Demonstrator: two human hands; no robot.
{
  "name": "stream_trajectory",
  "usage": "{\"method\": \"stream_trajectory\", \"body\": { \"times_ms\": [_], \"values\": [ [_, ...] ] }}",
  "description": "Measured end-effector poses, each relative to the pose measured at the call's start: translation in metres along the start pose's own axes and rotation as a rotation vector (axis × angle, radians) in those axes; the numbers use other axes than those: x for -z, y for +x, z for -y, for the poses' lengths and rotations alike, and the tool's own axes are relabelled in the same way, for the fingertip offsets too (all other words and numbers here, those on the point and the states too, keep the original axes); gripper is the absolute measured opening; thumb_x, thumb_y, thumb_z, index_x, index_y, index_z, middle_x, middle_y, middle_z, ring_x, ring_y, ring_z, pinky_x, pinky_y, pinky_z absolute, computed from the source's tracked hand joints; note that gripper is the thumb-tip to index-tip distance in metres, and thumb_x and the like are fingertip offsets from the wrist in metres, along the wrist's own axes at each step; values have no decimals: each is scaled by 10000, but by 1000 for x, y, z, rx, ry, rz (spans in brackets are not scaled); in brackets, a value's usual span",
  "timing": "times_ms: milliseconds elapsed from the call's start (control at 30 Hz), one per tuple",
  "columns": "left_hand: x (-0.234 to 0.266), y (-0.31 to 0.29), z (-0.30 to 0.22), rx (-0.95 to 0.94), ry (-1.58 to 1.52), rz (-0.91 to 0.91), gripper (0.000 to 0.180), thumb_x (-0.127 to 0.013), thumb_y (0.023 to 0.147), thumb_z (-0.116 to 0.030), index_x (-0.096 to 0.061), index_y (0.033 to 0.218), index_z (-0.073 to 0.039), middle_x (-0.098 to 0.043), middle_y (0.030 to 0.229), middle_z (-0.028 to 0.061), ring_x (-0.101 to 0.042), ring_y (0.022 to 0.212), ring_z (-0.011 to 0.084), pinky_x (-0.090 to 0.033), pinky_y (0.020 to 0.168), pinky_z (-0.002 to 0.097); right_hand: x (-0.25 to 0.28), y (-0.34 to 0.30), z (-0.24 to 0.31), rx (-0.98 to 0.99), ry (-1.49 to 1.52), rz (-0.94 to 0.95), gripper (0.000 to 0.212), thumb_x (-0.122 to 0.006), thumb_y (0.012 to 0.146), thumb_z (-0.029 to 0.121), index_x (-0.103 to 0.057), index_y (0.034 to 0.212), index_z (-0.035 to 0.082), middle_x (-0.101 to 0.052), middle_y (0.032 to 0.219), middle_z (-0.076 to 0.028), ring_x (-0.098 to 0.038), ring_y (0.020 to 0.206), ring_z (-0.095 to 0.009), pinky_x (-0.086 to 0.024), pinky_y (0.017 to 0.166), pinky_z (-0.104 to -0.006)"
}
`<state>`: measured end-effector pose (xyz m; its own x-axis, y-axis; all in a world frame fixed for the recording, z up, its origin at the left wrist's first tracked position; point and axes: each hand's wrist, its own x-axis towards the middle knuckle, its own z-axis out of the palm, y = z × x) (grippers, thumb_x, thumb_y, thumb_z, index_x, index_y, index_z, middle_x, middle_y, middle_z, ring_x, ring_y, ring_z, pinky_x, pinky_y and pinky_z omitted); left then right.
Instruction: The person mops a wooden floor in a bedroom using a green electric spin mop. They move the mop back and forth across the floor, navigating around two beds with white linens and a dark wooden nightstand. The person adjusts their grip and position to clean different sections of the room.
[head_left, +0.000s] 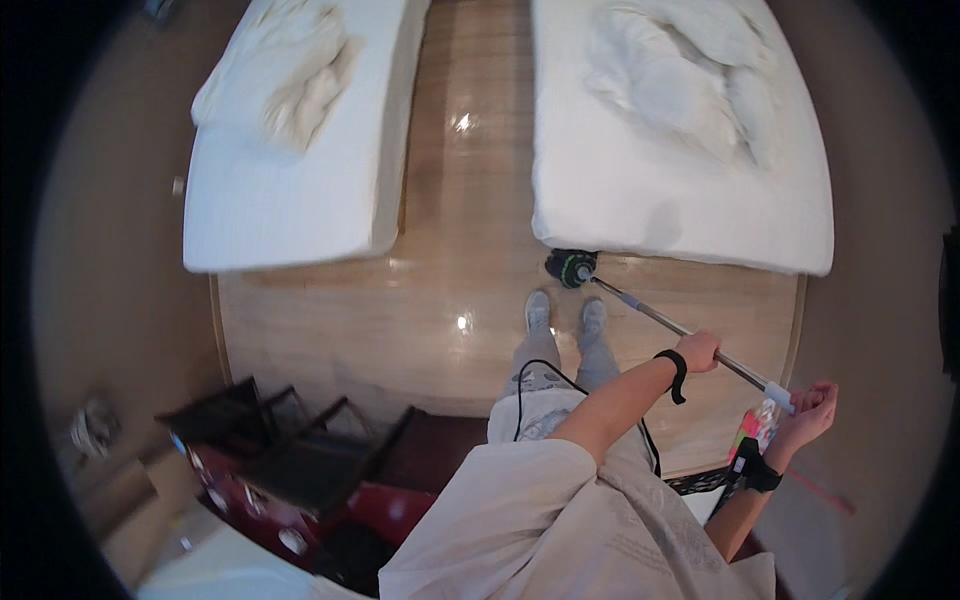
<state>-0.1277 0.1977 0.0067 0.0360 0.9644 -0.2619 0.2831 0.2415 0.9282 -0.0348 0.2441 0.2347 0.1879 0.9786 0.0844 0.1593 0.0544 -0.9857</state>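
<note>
A mop slants across the right half of the view, with a silver pole (668, 322) and pale grip sections. Its dark round head (571, 267) has a green ring and rests on the floor against the foot of the right bed. Wrapped round the pole partway up is my left hand (697, 352), a black band on its wrist. My right hand (812, 408) is closed at the pole's upper end, by the pale end grip (778, 396); a black device is strapped to that wrist. My shoes (565, 312) stand just behind the mop head.
Two beds with white sheets, the left bed (290, 200) and the right bed (680, 200), flank a strip of wood floor (465, 180). Rumpled bedding (670, 80) lies on both. Dark chairs (320, 450) stand by a dark red table (400, 505) at lower left. Colourful items (757, 425) sit near my right wrist.
</note>
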Motion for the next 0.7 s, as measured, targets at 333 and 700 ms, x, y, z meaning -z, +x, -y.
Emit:
{"method": "stream_trajectory", "body": {
  "times_ms": [333,700],
  "values": [
    [-18,-5,35,349,65,-321,189,-622,696,-172,-660,871,-112,-633,955,128,-584,957,306,-483,761,449,9,80,-93,-108,-233,361,275,-446,945,245,-520,775,42,-367,594,30,-362,528,-60,-385,511,-226],
    [95,-162,118,549,-153,-1667,105,-605,685,-46,-507,724,-40,-536,785,135,-508,828,334,-431,721,414,-206,-133,-44,244,63,1436,286,-442,943,163,-549,737,-3,-485,546,-8,-407,471,-40,-296,432,-196]
  ]
}}
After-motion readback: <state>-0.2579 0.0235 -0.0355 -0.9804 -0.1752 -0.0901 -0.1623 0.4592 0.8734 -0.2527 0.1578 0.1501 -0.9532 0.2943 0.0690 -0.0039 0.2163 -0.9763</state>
